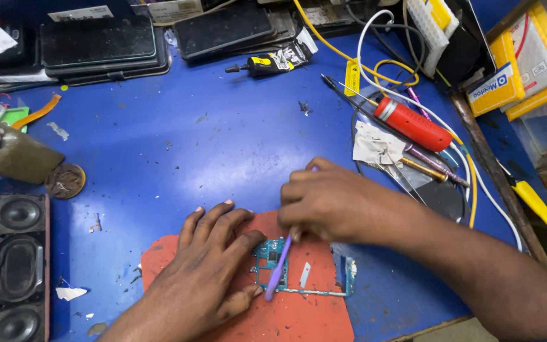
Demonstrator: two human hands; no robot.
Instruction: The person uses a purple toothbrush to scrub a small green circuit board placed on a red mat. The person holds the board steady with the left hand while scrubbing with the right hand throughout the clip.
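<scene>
A bare phone circuit board [299, 269] lies stripped of its case on an orange work mat [311, 320] at the lower centre of the frame, so the opening-up looks done and the brushing of the board looks to be in progress; how much of it is cleaned cannot be told.

The left hand [207, 269] lies flat with fingers spread, pressing on the mat and touching the board's left edge, gripping nothing. The right hand [330, 202] is closed around a purple brush [280, 266], whose tip rests on the board's left part.

On the blue surface [178, 139], well apart at the upper right, lie a red-handled tool [413, 123] and tangled cables [387, 69]; phones [102, 41] are stacked at the upper left.
</scene>
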